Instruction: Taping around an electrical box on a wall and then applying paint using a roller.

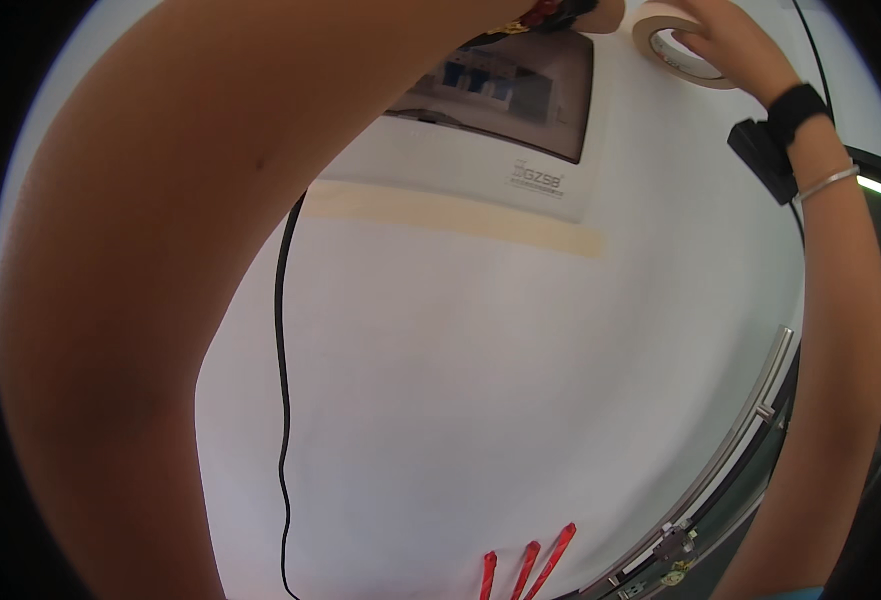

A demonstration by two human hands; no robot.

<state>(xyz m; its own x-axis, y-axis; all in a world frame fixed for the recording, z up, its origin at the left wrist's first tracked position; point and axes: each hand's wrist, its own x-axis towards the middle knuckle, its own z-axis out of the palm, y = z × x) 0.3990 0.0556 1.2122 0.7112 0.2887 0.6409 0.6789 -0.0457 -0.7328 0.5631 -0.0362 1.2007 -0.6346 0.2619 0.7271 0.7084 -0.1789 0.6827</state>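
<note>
At the top right, my right hand (pixel 733 49) holds a roll of masking tape (pixel 643 41), fingers hooked through its core. My left hand (pixel 605 15) is cut off by the top edge, only a small part near the wrist showing, so its fingers are hidden. Between my arms is an electrical breaker box (pixel 583 180) on a white wall, with a dark see-through cover (pixel 560 97) and breakers behind it. A strip of masking tape (pixel 448 217) runs along the box's lower edge. A black band with a small black box-shaped device (pixel 763 161) is at my right wrist.
A black cable (pixel 283 337) hangs down the wall (pixel 470 360) beside my left arm. Several red wrapped sticks (pixel 526 570) poke up at the bottom. A metal door frame or rail (pixel 740 427) curves along the right, and a thin black cable (pixel 815 52) passes behind my right wrist.
</note>
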